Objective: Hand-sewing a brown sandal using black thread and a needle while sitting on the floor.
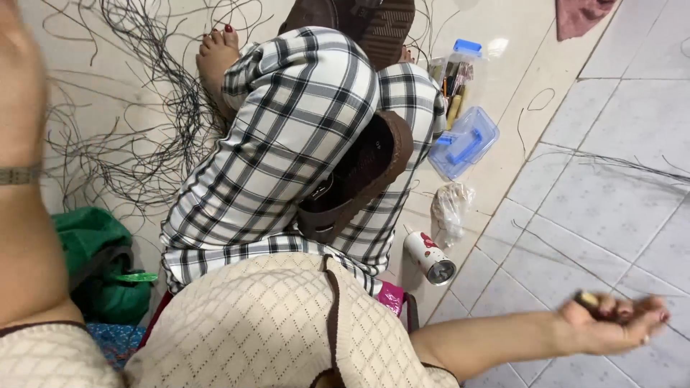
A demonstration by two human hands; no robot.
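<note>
My cream knit top [266,323] fills the bottom, diamond-patterned with tiny holes, and a dark brown strap [333,316] runs down its middle. Above the top, my black-and-white plaid trousers [302,136]. Left of the top, a thin woven band [18,174] circles my left wrist. Red polish on my toenails [219,31] and on my right hand [614,320].

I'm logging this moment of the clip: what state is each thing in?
Right hand: palm up, fingers curled round a small dark object.
Left hand: raised, blurred; grip unclear.
Clear blue plastic box: open, lid off.
White cylindrical can: lying on its side.
Brown woven basket: resting on checked lap.
Thin dark strands: loose, tangled on floor.
</note>
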